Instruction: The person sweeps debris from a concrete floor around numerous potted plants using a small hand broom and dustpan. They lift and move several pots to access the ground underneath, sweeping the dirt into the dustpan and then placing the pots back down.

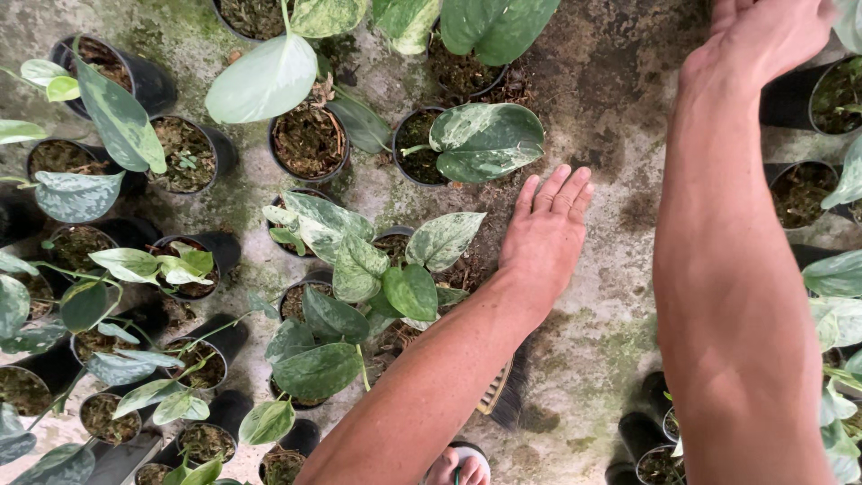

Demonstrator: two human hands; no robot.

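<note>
The pot (422,148) nearest to my left hand (545,229) stands upright on the concrete floor (593,305), a little up and to the left of my fingertips. Its big green and white leaf (486,141) lies almost flat, with its long axis going left to right and its tip pointing to the right. The pot is black and round, and it holds dark brown soil with bits of dry husk.

Just to the left of my wrist is a group of similar black pots (310,296), each one with the same dark soil and with marbled leaves that spread over their rims. More pots are on the far left (184,153) and on the right edge (804,193).

My left hand is flat and open, palm down, fingers straight and close together, pointing up and a little to the right. It holds nothing; it seems to rest on the floor or just above it, I cannot tell which. My right hand (772,36) reaches to the top right, near a black pot (795,99). Its fingers are cut by the picture edge, so I cannot tell how open it is.
</note>
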